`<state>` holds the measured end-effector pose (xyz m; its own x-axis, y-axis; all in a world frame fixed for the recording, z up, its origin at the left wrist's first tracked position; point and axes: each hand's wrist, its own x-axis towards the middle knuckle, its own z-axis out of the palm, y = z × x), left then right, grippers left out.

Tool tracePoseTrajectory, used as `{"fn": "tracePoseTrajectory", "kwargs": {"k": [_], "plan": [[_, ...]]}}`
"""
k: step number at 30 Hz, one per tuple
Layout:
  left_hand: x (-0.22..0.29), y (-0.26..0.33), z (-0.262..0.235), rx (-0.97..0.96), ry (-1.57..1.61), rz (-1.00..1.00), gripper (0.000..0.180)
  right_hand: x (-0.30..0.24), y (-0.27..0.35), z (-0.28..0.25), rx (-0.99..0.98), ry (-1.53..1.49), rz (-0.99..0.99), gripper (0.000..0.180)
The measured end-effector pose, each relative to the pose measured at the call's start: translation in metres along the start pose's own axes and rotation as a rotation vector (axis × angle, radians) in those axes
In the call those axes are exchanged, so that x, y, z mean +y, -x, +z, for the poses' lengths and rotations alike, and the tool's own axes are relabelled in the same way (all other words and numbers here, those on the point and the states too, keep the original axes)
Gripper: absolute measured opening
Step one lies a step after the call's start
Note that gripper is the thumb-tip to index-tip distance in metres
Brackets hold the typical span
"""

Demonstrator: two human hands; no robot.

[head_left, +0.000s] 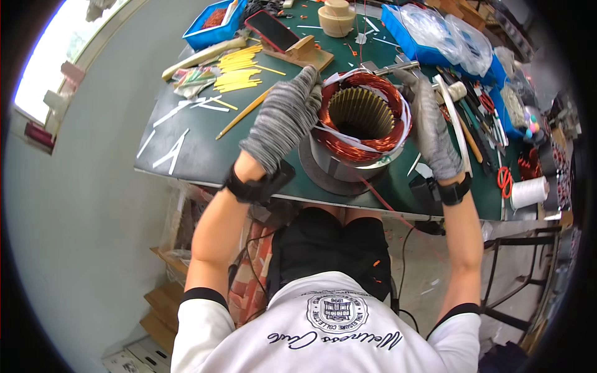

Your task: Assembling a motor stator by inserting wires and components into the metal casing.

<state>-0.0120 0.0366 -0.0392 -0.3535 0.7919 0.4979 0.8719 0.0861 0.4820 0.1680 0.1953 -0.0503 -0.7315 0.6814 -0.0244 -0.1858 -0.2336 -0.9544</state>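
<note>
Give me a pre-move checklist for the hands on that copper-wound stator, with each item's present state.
1. Left hand gloved and on the stator rim: ok.
2. Right hand gloved and on the opposite side: ok.
3. Stator upright on the green table: ok.
4. White paper strips seated in the winding: cannot tell.
5. Red wire trailing off the table edge, free of snags: cannot tell.
</note>
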Motion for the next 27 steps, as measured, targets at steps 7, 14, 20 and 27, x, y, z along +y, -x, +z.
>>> {"fn": "tracePoseTrajectory", "kwargs": {"k": [7, 14, 20, 27], "plan": [[0.013, -0.037, -0.016, -0.432, 0.311, -0.091, 0.018, -0.023, -0.06, -0.004, -0.48, 0.791, -0.524, 0.033], [0.012, -0.061, -0.018, -0.577, 0.209, -0.082, 0.024, -0.001, -0.064, 0.01, -0.432, 0.688, -0.55, 0.035], [0.0, -0.073, -0.021, -0.743, 0.428, -0.093, 0.023, -0.004, -0.06, 0.018, -0.461, 0.648, -0.427, 0.032], [-0.001, -0.082, -0.021, -0.687, 0.302, -0.003, 0.016, -0.022, -0.047, 0.024, -0.381, 0.719, -0.488, 0.015]]}}
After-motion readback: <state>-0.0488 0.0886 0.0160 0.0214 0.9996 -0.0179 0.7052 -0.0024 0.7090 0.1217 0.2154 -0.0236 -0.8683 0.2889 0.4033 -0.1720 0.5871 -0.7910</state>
